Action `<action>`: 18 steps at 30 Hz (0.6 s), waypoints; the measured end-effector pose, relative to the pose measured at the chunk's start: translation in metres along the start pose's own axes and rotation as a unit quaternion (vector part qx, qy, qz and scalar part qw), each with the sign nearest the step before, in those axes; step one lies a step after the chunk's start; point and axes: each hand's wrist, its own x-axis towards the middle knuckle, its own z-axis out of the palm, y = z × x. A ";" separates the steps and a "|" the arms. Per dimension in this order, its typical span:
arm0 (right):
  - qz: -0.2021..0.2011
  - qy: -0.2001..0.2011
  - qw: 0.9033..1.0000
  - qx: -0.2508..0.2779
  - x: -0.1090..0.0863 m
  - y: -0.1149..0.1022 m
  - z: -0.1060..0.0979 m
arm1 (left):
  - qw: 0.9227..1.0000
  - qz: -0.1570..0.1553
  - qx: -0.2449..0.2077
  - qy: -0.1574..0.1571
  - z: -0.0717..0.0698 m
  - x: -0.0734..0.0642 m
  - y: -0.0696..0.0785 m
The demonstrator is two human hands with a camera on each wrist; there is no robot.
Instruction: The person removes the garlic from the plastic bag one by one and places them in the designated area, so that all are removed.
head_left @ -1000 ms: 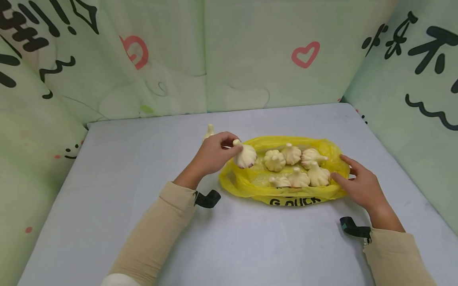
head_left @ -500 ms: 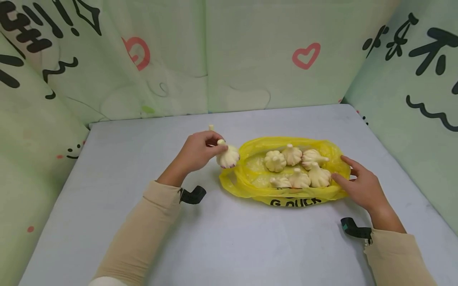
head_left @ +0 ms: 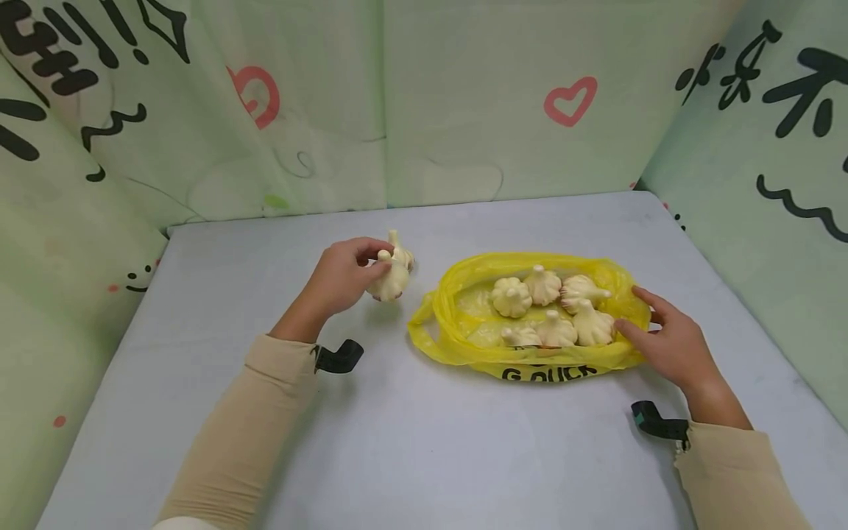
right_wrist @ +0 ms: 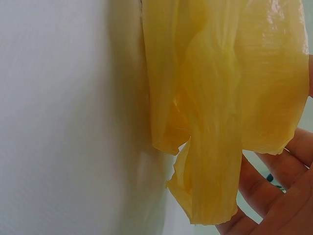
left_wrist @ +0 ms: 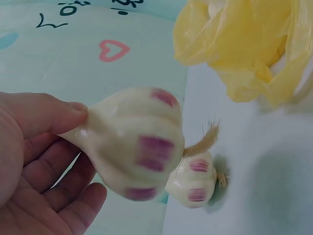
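Now, left hand [head_left: 341, 276]: fingers pinch a garlic bulb [head_left: 389, 280] by its stem, bulb hanging below the fingertips, just off the table [head_left: 424, 442].
Second bulb [head_left: 401, 252]: on the table just beyond the fingertips, close to the held one.
Right hand [head_left: 665, 342]: fingers loosely spread, resting on the bag [head_left: 457, 342] edge; five more bulbs lie in it.
Handling: likely light, firm, smooth-skinned; the stem seems a narrow hold, so a grip round the body looks surer.
Bag: thin, soft, crumples easily.
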 end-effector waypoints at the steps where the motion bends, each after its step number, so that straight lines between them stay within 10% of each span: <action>1: 0.001 -0.001 1.000 0.000 0.000 0.000 0.000 | 1.000 0.000 -0.001 0.002 -0.001 0.000 -0.001; 18: 0.011 -0.002 1.000 -0.002 0.001 0.001 0.000 | 0.997 -0.049 -0.049 0.016 -0.004 0.007 -0.026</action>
